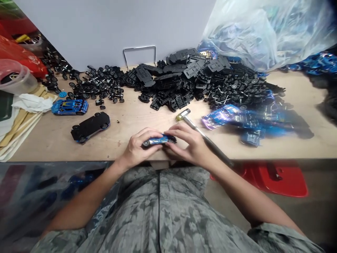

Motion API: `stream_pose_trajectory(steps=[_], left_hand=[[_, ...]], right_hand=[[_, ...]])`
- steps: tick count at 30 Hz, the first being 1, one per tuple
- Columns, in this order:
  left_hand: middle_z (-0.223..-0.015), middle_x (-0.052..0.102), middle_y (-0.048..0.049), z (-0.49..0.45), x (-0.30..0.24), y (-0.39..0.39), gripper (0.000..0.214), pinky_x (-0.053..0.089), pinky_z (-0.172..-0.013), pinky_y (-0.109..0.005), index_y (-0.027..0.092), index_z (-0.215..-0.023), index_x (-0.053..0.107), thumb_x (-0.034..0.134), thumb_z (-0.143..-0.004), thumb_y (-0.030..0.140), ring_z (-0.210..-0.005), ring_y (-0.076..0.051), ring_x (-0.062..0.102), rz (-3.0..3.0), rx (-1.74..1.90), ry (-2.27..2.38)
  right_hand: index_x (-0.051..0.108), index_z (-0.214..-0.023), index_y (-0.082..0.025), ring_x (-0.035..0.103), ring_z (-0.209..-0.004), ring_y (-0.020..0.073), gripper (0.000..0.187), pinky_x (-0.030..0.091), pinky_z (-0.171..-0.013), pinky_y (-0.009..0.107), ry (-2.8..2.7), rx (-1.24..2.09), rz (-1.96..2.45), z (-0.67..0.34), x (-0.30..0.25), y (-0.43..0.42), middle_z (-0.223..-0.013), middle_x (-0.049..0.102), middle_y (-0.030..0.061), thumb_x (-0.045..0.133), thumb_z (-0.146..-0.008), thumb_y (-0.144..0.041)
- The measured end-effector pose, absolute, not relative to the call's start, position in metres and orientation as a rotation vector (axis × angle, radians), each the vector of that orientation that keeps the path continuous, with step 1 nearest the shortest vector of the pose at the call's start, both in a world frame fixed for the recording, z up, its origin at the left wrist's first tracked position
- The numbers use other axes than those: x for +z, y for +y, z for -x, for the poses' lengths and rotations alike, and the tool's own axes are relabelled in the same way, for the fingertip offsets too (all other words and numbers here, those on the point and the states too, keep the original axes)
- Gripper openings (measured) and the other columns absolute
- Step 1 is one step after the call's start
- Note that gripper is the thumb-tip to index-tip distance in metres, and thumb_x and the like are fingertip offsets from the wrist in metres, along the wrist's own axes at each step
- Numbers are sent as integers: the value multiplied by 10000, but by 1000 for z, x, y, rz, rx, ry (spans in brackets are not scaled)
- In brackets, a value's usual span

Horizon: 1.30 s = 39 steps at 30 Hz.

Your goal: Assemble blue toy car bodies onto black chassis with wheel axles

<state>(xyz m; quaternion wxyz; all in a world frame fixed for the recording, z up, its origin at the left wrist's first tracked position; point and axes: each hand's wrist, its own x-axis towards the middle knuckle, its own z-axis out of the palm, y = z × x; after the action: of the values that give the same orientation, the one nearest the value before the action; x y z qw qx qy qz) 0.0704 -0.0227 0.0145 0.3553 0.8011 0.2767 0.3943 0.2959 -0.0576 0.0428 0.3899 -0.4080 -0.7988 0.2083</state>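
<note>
A blue toy car (159, 140) with black wheels is between my two hands, close to the table's front edge. My left hand (137, 146) grips its left end, thumb below and fingers above. On the other end, my right hand (188, 144) holds it with fingers over the top and thumb beneath. The hands hide both ends of the car. Just beyond my right hand lies a hammer (195, 124), its handle slanting toward the table edge. Left of my hands, another toy car (91, 126) rests with its black underside up, and a blue toy car (70, 106) stands behind it.
Black car bases (181, 77) are heaped at the back, with wheel axles (97, 84) on the left and more axles (234, 88) on the right. Shiny blue car shells (223, 116) lie at right, partly blurred. A plastic bag (263, 31) and a clear tub (18, 77) flank the table.
</note>
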Motion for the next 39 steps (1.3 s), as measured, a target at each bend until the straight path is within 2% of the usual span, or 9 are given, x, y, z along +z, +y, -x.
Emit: stream_pose_trajectory(steps=[6,13,20,24,29,32,35,39], left_hand=[[-1075,749,-88,-71,14,-22,232,587,-924,-323,205,-1108,701,762,-885,185,-1031,-202,719,-2034,991,745],[-1079,736,-107,-72,10,-22,172,597,-876,-288,176,-1035,728,772,-873,134,-1003,-181,732,-2012,1073,678],[-1059,732,-102,-73,7,-21,154,595,-855,-282,169,-997,734,769,-864,100,-973,-170,734,-1994,1062,694],[-1048,744,-99,-72,12,-20,193,594,-875,-288,171,-1032,729,782,-855,114,-981,-177,733,-2009,1048,677],[-1138,748,-118,-68,20,-21,305,578,-977,-328,168,-1131,694,799,-845,163,-1075,-206,722,-2007,950,722],[-1142,751,-116,-67,21,-21,304,576,-988,-330,167,-1147,679,781,-861,175,-1086,-207,721,-2008,944,726],[-1123,756,-107,-67,19,-21,266,576,-981,-322,170,-1119,679,770,-869,179,-1078,-204,724,-1995,952,755],[-1101,763,-101,-67,17,-21,237,582,-961,-322,180,-1093,682,763,-870,179,-1056,-206,731,-1957,921,779]], right_hand=[[669,-1250,-172,695,-1001,218,287,595,-875,380,-2069,641,1093,-298,43,-60,-1095,712,119,645,-964,-180],[672,-1225,-157,665,-863,197,254,575,-744,336,-2037,573,1091,-293,35,-62,-964,688,98,614,-979,-174],[662,-1203,-156,634,-823,200,231,550,-706,337,-2039,459,1133,-288,31,-64,-922,663,92,588,-985,-174],[654,-1254,-169,677,-893,210,272,586,-764,356,-2021,484,1112,-291,26,-66,-1012,700,115,605,-988,-182],[608,-1354,-185,698,-1073,244,382,611,-895,415,-2011,535,1053,-294,26,-67,-1182,709,152,643,-974,-199],[594,-1374,-187,700,-1063,252,400,606,-888,433,-2038,497,1046,-291,27,-67,-1182,718,156,630,-975,-192],[612,-1338,-178,700,-1063,251,363,592,-876,426,-2048,452,1038,-288,28,-68,-1185,720,165,616,-975,-168],[664,-1193,-167,713,-993,234,228,539,-877,432,-2124,333,1023,-289,33,-67,-1158,739,157,606,-975,-133]])
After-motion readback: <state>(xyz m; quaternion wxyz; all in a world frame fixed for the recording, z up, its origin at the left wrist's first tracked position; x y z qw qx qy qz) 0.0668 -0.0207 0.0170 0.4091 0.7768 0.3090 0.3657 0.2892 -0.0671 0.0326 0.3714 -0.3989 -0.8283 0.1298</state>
